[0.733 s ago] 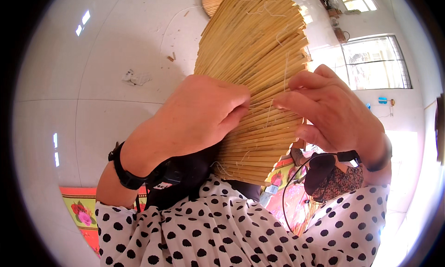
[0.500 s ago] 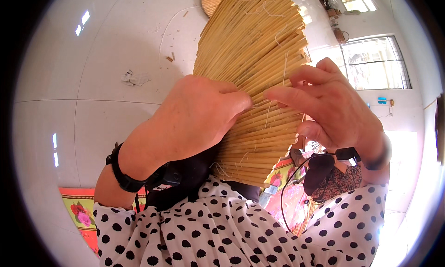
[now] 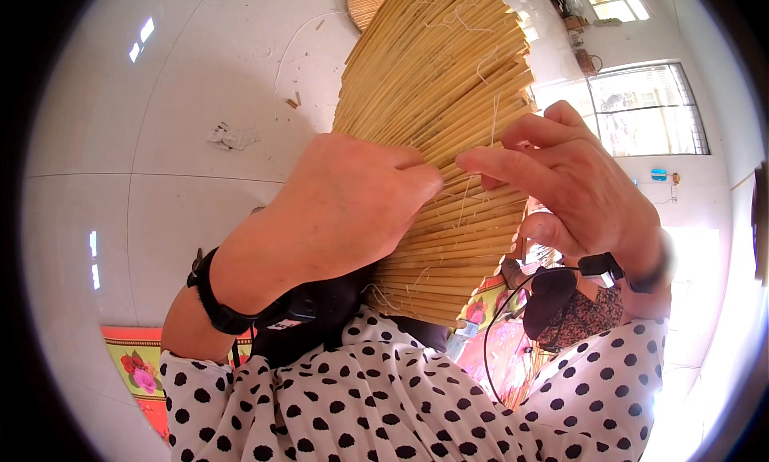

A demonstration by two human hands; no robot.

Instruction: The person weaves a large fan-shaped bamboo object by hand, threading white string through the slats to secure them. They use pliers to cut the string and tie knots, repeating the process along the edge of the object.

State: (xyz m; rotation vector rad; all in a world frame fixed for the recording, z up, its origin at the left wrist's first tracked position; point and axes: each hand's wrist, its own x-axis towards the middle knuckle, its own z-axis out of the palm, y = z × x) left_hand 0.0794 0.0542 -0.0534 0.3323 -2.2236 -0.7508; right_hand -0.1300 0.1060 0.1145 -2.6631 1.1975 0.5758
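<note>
A fan-shaped mat of thin yellow reed sticks (image 3: 432, 69) lies across my lap and stretches away from me. White thread (image 3: 467, 193) crosses the sticks in places, with loose ends on top. My left hand (image 3: 344, 209) is closed over the mat's middle, thumb and forefinger pinched together; what they hold is too small to make out. Opposite it, my right hand (image 3: 573, 177) touches the sticks with its forefinger stretched toward the left fingertips. Its thumb stands apart by the mat's right edge, and the other fingers are bent loosely.
Another round reed piece (image 3: 367, 4) lies on the pale tiled floor (image 3: 200, 93) beyond the mat. Paper scraps (image 3: 232, 136) and bits of stick are on the tiles. A black cable (image 3: 487, 350) hangs below my right wrist. To the right, a person in patterned clothing (image 3: 581, 314) sits near a flowered mat.
My left hand has moved slightly right, nearer the right forefinger. The right hand stays almost in place, and the reed mat has barely shifted.
</note>
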